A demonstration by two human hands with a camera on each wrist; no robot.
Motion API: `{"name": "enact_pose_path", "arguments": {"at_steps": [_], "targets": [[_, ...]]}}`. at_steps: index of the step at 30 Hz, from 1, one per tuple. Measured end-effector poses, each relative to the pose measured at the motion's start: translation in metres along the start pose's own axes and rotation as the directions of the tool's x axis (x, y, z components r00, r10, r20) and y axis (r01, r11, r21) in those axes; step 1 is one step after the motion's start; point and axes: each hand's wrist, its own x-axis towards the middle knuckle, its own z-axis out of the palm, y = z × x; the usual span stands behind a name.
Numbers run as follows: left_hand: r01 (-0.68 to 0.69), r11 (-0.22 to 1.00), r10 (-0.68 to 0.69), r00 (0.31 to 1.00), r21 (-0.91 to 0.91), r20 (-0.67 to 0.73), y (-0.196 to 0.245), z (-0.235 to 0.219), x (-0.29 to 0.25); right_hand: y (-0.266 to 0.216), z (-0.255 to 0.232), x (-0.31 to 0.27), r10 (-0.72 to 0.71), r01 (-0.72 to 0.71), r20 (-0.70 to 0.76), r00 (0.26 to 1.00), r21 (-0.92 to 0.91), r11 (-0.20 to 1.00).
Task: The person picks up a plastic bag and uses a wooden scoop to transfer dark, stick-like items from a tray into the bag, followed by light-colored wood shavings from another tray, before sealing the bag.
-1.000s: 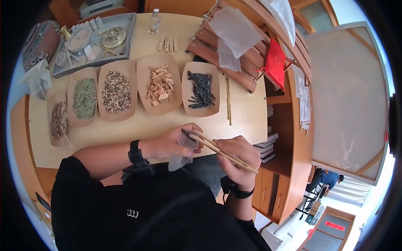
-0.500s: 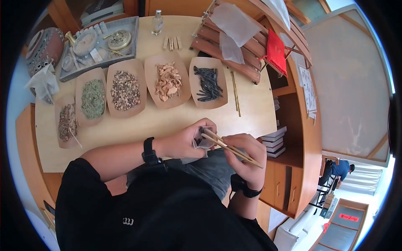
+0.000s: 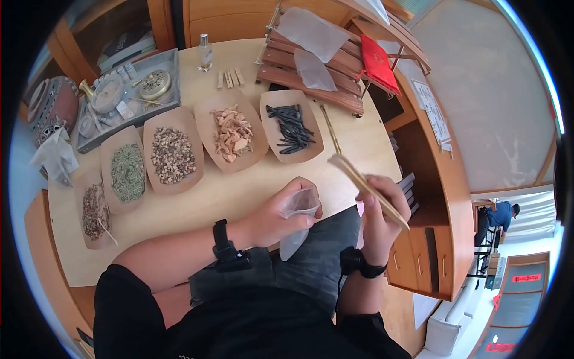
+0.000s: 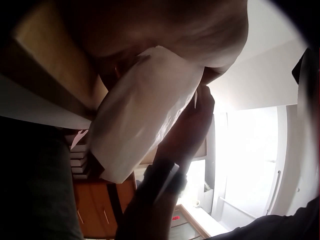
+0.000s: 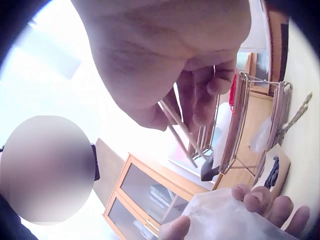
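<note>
In the head view, the left hand (image 3: 278, 216) grips a translucent pouch (image 3: 301, 203) by its upper part, its mouth facing up. The pouch (image 4: 145, 110) hangs below that hand in the left wrist view. To the right, the right hand (image 3: 382, 209) pinches wooden tweezers (image 3: 369, 190), whose tips point up and left, apart from the pouch. No piece shows between the tips. Dark sticks (image 3: 291, 128) lie in the nearest paper tray (image 3: 316, 143). Wood chips (image 3: 232, 133) fill the tray beside it.
Further left stand trays of brown granules (image 3: 173, 155), green herb (image 3: 128, 173) and mixed bits (image 3: 95, 212). Behind them are a grey tray (image 3: 128, 122) with brass items, a glass bottle (image 3: 204, 52), clothespins (image 3: 231, 78) and a slatted wooden rack (image 3: 287, 60). Gold sticks (image 3: 330, 128) lie right of the trays.
The tweezers have come out of the pouch mouth and moved right with the right hand. The dark piece seen at their tips earlier no longer shows there. The head view has shifted.
</note>
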Motion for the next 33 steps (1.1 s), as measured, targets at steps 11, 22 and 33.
{"name": "enact_pose_path", "arguments": {"at_steps": [11,22,33], "targets": [[0.022,0.981,-0.067,0.971,-0.195,-0.228,-0.007,-0.009,0.006,0.047,0.055,0.078,0.079,-0.003,0.256,0.963,-0.286,0.958],[0.058,0.981,-0.089,0.982,-0.185,-0.168,-0.011,-0.013,0.007,0.042,0.071,0.099,0.240,0.016,0.425,0.873,-0.516,0.856],[0.120,0.971,-0.161,0.967,-0.206,-0.198,-0.007,-0.013,0.008,0.036,0.042,0.073,0.152,0.026,0.351,0.924,-0.454,0.891]]}}
